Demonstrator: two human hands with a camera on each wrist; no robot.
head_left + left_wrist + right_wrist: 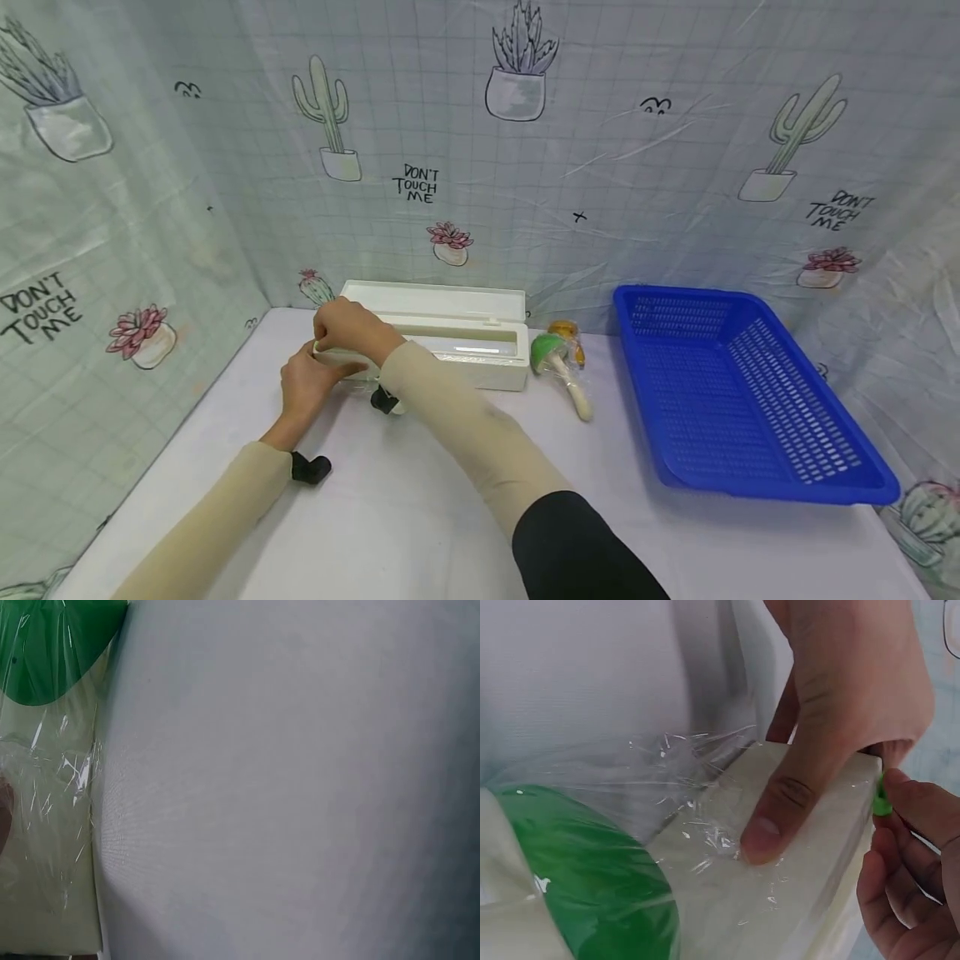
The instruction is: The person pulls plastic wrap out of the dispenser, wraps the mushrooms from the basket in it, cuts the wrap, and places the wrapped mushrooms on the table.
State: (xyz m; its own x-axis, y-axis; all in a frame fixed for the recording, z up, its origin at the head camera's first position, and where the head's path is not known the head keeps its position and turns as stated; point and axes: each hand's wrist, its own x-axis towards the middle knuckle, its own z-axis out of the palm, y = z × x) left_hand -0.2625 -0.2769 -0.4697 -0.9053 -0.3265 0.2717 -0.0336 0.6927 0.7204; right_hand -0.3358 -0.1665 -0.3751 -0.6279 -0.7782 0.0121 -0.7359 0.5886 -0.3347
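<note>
A white cling film dispenser stands at the table's back with its lid raised. My left hand grips its left end, the thumb pressing clear film against the front wall. At the top edge of that end, my right hand pinches a small bright green slider. The film stretches from the box over a green-capped toy mushroom with a pale stem. In the left wrist view, its green cap shows through shiny film. The right forearm hides most of this mushroom in the head view.
Right of the dispenser lie a film-wrapped green mushroom and a wrapped orange-brown piece. A large blue plastic basket stands on the right side of the white table. A printed cloth hangs behind and along the sides.
</note>
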